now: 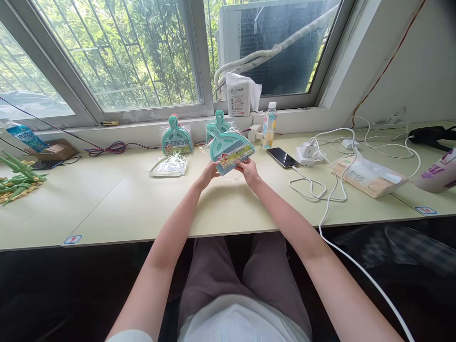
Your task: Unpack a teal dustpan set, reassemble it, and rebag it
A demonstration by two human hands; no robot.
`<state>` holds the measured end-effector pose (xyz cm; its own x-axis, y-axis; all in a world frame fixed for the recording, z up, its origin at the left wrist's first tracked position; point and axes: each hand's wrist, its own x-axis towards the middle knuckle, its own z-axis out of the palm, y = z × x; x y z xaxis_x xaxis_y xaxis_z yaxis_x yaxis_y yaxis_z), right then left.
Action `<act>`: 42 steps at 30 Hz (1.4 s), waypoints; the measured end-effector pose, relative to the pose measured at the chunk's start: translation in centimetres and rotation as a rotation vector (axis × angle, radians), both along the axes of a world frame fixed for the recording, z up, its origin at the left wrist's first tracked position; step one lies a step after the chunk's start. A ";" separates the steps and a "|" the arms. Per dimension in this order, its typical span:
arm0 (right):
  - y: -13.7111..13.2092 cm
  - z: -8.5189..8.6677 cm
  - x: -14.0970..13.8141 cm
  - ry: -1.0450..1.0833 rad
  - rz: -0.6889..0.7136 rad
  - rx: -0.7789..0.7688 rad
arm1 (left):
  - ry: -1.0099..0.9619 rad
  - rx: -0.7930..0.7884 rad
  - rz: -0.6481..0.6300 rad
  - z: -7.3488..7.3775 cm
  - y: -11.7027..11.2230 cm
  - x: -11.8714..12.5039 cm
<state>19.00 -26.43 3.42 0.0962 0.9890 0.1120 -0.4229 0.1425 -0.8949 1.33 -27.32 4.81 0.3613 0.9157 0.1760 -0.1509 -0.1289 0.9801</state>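
A teal mini dustpan and brush set (231,148) in clear plastic wrap is held tilted above the table. My left hand (209,175) grips its lower left edge, and my right hand (249,171) pinches the lower right side; both are closed on it. Right behind it, another teal dustpan set (220,118) leans against the window wall, partly hidden. To the left stands a further wrapped teal dustpan set (176,137) with a bit of red at its back. In front of that lies a whitish dustpan-shaped item (170,165) in clear plastic.
On the right are a juice bottle (270,126), a black phone (282,157), a white charger block (308,153) with looping cables and a tissue pack (370,176). A white tissue package (239,97) sits on the sill. At left are a plant (19,175) and a cardboard box (59,149).
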 end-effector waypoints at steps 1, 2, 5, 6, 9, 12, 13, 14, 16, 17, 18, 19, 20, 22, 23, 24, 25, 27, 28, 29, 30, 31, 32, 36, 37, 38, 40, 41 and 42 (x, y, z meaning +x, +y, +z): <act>0.0 0.0 0.0 -0.006 0.002 -0.009 | 0.016 -0.001 0.017 0.0 0.0 0.1; 0.0 0.0 0.1 -0.011 0.002 -0.016 | 0.029 -0.003 0.027 0.0 -0.1 0.2; 0.0 -0.1 0.2 -0.016 0.005 -0.016 | 0.043 -0.008 0.017 0.1 -0.5 0.5; 0.0 -0.1 0.2 -0.016 0.006 -0.014 | 0.039 -0.005 0.007 0.2 -0.6 0.6; -0.1 0.0 0.1 -0.017 0.005 -0.001 | 0.014 0.011 -0.003 0.4 -1.0 0.7; -0.1 0.3 0.0 -0.032 0.005 -0.004 | -0.004 -0.003 0.017 0.3 -0.8 0.7; -0.1 0.4 0.1 -0.051 0.024 -0.016 | -0.015 -0.018 0.024 0.2 -0.6 0.6; 0.0 0.6 0.4 -0.084 0.054 -0.034 | -0.033 -0.035 0.033 0.1 -0.4 0.5; 0.2 0.9 1.2 -0.226 0.126 -0.064 | -0.077 -0.073 0.069 -0.2 0.3 0.1; 0.3 1.1 1.9 -0.340 0.125 -0.067 | -0.100 -0.092 0.098 -0.3 0.7 -0.2; 0.3 1.2 2.6 -0.474 0.079 -0.053 | -0.120 -0.112 0.136 -0.5 1.1 -0.6; 0.4 1.2 3.3 -0.613 -0.010 -0.015 | -0.134 -0.136 0.181 -0.5 1.5 -1.1; 0.4 1.2 4.1 -0.744 -0.124 0.049 | -0.142 -0.164 0.226 -0.6 1.8 -1.5; 0.4 1.0 5.3 -0.948 -0.313 0.227 | -0.144 -0.229 0.290 -0.6 2.2 -2.5; 0.4 0.9 5.7 -1.022 -0.339 0.323 | -0.141 -0.260 0.303 -0.7 2.3 -2.8; 0.4 0.8 6.0 -1.085 -0.322 0.406 | -0.138 -0.285 0.302 -0.7 2.3 -3.2; 0.4 0.6 6.1 -1.137 -0.279 0.466 | -0.136 -0.298 0.293 -0.7 2.3 -3.4; 0.5 0.4 6.0 -1.190 -0.195 0.512 | -0.129 -0.302 0.265 -0.7 2.3 -3.6; 0.6 0.3 5.9 -1.182 -0.176 0.511 | -0.123 -0.299 0.250 -0.8 2.3 -3.7; 0.7 0.2 5.8 -1.151 -0.176 0.502 | -0.114 -0.299 0.236 -0.8 2.4 -3.7; 0.9 0.1 5.7 -1.100 -0.184 0.491 | -0.102 -0.305 0.223 -0.9 2.4 -3.7; 1.0 0.1 5.7 -1.035 -0.196 0.484 | -0.093 -0.317 0.212 -0.9 2.5 -3.7; 1.2 0.0 5.7 -0.962 -0.207 0.480 | -0.083 -0.335 0.200 -0.9 2.5 -3.7; 1.6 0.0 6.0 -0.681 -0.183 0.443 | -0.019 -0.393 0.069 -1.0 2.4 -3.8; 1.6 0.0 6.0 -0.635 -0.169 0.418 | 0.005 -0.392 0.026 -1.0 2.3 -3.8; 1.6 0.0 6.0 -0.604 -0.163 0.387 | 0.029 -0.384 -0.015 -1.0 2.2 -3.7; 1.5 0.0 5.8 -0.581 -0.188 0.312 | 0.071 -0.357 -0.081 -1.0 1.8 -3.4; 1.4 -0.1 5.7 -0.582 -0.212 0.279 | 0.086 -0.342 -0.111 -1.0 1.6 -3.3; 1.4 -0.1 5.6 -0.587 -0.234 0.256 | 0.098 -0.328 -0.136 -1.0 1.5 -3.1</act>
<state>24.63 -25.07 3.29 0.1562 0.8851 0.4384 0.1898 0.4087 -0.8927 -1.76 -25.82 3.84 0.4844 0.8601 -0.1599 -0.0489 0.2091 0.9767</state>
